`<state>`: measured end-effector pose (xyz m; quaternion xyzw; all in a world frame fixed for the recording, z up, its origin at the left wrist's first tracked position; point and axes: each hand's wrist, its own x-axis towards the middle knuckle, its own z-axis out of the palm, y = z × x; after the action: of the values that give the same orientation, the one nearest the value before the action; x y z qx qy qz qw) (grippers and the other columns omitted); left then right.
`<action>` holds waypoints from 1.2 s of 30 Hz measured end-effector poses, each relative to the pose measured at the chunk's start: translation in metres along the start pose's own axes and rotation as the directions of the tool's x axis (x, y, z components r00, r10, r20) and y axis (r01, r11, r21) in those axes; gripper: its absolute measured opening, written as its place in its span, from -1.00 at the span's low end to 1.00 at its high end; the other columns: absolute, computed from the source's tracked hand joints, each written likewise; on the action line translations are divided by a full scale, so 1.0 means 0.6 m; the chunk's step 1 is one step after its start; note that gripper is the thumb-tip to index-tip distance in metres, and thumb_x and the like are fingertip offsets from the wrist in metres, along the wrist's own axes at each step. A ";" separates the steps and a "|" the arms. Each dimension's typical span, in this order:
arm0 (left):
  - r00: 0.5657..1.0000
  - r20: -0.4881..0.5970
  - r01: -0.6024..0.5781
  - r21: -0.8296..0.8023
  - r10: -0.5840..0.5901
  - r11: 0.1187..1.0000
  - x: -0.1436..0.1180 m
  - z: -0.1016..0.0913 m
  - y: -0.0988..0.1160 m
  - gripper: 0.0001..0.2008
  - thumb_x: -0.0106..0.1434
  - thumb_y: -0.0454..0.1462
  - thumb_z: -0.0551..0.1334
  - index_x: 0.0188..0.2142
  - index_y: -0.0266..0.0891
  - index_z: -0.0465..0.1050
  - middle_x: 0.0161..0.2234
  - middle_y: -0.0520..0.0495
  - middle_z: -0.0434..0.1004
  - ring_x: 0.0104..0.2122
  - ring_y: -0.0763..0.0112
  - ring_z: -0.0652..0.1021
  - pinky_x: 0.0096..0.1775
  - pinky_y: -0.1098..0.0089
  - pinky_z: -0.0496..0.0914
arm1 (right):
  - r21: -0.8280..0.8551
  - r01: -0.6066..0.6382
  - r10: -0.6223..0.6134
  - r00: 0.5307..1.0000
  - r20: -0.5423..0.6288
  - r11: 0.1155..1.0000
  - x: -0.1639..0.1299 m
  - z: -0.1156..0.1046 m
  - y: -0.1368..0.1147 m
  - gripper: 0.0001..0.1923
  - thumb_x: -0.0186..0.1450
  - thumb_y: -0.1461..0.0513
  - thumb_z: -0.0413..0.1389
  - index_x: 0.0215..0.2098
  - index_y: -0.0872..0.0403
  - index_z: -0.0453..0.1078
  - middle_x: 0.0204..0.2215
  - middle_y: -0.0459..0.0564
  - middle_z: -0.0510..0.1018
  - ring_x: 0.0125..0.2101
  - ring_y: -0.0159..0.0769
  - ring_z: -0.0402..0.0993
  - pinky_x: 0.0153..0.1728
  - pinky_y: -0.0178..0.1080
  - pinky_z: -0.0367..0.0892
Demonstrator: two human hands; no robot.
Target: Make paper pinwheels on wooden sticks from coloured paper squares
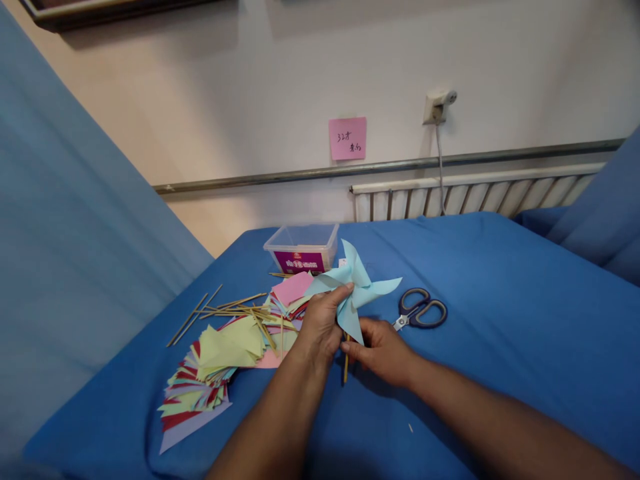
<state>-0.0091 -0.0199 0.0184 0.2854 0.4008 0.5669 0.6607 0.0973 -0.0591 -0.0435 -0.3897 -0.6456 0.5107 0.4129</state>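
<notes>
A light blue paper pinwheel (369,292) is held up between my two hands above the blue cloth. My left hand (325,319) is closed on it, with the thumb pressed at the centre where the blades meet. Below the blades, my right hand (383,350) pinches the thin wooden stick (346,367) of the pinwheel. Part of the stick and several fingers are hidden behind the paper. Just right of my hands lie scissors (423,313) with dark handles, their blades partly hidden.
Fanned coloured paper sheets (200,380) lie at the left, with thin wooden sticks (235,310) scattered on and beside them. Behind stands a clear plastic box (303,247) with a purple label. The blue-covered table (510,333) meets a wall with a radiator (475,193).
</notes>
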 end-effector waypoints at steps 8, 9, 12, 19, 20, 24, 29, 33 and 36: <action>0.998 -0.047 0.029 -0.038 -0.031 0.999 0.000 0.005 0.001 -0.75 -0.08 -0.35 0.41 -0.36 -0.37 0.49 -0.46 -0.07 0.56 -0.53 0.43 0.50 -0.45 0.45 0.36 | 0.032 -0.045 0.046 0.999 -0.020 0.998 0.000 -0.001 -0.011 -0.90 0.17 0.22 0.14 -0.43 0.10 0.34 -0.60 -0.17 0.41 -0.61 -0.44 0.27 -0.58 -0.36 0.20; 0.998 -0.048 0.041 -0.050 -0.043 0.998 -0.003 0.007 0.003 -0.77 -0.06 -0.34 0.40 -0.37 -0.37 0.48 -0.48 -0.06 0.55 -0.54 0.44 0.49 -0.48 0.45 0.35 | 0.045 -0.060 0.061 0.998 -0.022 0.997 0.001 -0.002 -0.011 -0.89 0.18 0.21 0.13 -0.43 0.10 0.33 -0.61 -0.18 0.41 -0.64 -0.45 0.26 -0.60 -0.37 0.19; 0.998 -0.033 0.059 -0.111 -0.063 0.992 -0.009 0.012 0.010 -0.85 0.02 -0.31 0.34 -0.39 -0.33 0.47 -0.52 -0.01 0.52 -0.57 0.45 0.47 -0.52 0.45 0.34 | 0.077 -0.080 0.084 0.996 -0.040 0.994 0.006 -0.004 -0.012 -0.86 0.19 0.19 0.11 -0.44 0.10 0.30 -0.63 -0.17 0.41 -0.68 -0.46 0.26 -0.63 -0.37 0.18; 0.991 0.111 0.079 -0.093 -0.068 0.993 -0.006 0.005 0.006 -0.80 0.09 -0.24 0.29 -0.32 -0.34 0.49 -0.50 -0.03 0.53 -0.55 0.42 0.49 -0.47 0.42 0.37 | 0.131 -0.086 0.101 0.989 -0.111 0.988 0.012 -0.009 -0.010 -0.79 0.18 0.11 0.13 -0.39 0.11 0.32 -0.65 -0.17 0.40 -0.71 -0.46 0.26 -0.67 -0.37 0.16; 0.991 0.113 0.083 -0.077 -0.074 0.994 -0.004 0.003 0.003 -0.78 0.08 -0.23 0.30 -0.30 -0.34 0.49 -0.50 -0.04 0.53 -0.55 0.42 0.48 -0.47 0.42 0.36 | 0.141 -0.082 0.098 0.989 -0.112 0.987 0.013 -0.009 -0.009 -0.78 0.18 0.10 0.13 -0.40 0.11 0.33 -0.66 -0.17 0.40 -0.71 -0.46 0.26 -0.67 -0.37 0.15; 0.994 0.100 0.044 -0.055 -0.038 0.998 -0.001 -0.001 -0.001 -0.73 0.04 -0.25 0.36 -0.26 -0.35 0.50 -0.48 -0.04 0.52 -0.51 0.43 0.49 -0.44 0.43 0.35 | 0.154 -0.056 0.079 0.986 -0.150 0.987 0.016 -0.011 -0.004 -0.77 0.15 0.09 0.17 -0.42 0.12 0.37 -0.66 -0.17 0.39 -0.67 -0.46 0.26 -0.64 -0.37 0.15; 0.996 0.083 0.041 -0.058 -0.036 0.997 -0.004 0.003 0.003 -0.75 0.00 -0.24 0.38 -0.32 -0.33 0.49 -0.53 -0.01 0.49 -0.55 0.47 0.46 -0.44 0.44 0.33 | 0.239 -0.062 0.095 0.987 -0.129 0.969 0.019 -0.012 -0.003 -0.72 0.14 0.06 0.18 -0.43 0.13 0.35 -0.63 -0.14 0.43 -0.70 -0.49 0.26 -0.67 -0.39 0.15; 0.995 0.104 -0.002 -0.051 0.007 0.999 -0.005 0.003 0.004 -0.76 -0.04 -0.27 0.41 -0.37 -0.31 0.46 -0.52 0.02 0.47 -0.55 0.50 0.45 -0.43 0.46 0.31 | 0.279 -0.077 0.109 0.989 -0.100 0.957 0.020 -0.012 -0.006 -0.67 0.13 0.02 0.18 -0.42 0.13 0.34 -0.59 -0.11 0.47 -0.72 -0.50 0.26 -0.69 -0.39 0.13; 0.992 0.119 -0.035 -0.045 0.040 0.998 -0.005 0.003 0.002 -0.74 -0.05 -0.29 0.42 -0.35 -0.31 0.46 -0.47 0.02 0.49 -0.51 0.50 0.46 -0.42 0.46 0.32 | 0.291 -0.083 0.122 0.986 -0.116 0.953 0.021 -0.012 -0.006 -0.65 0.11 0.00 0.19 -0.43 0.12 0.32 -0.61 -0.12 0.46 -0.73 -0.50 0.23 -0.70 -0.39 0.12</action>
<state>-0.0087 -0.0221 0.0210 0.3120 0.3427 0.5698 0.6787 0.0993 -0.0457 -0.0373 -0.3922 -0.5152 0.5922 0.4796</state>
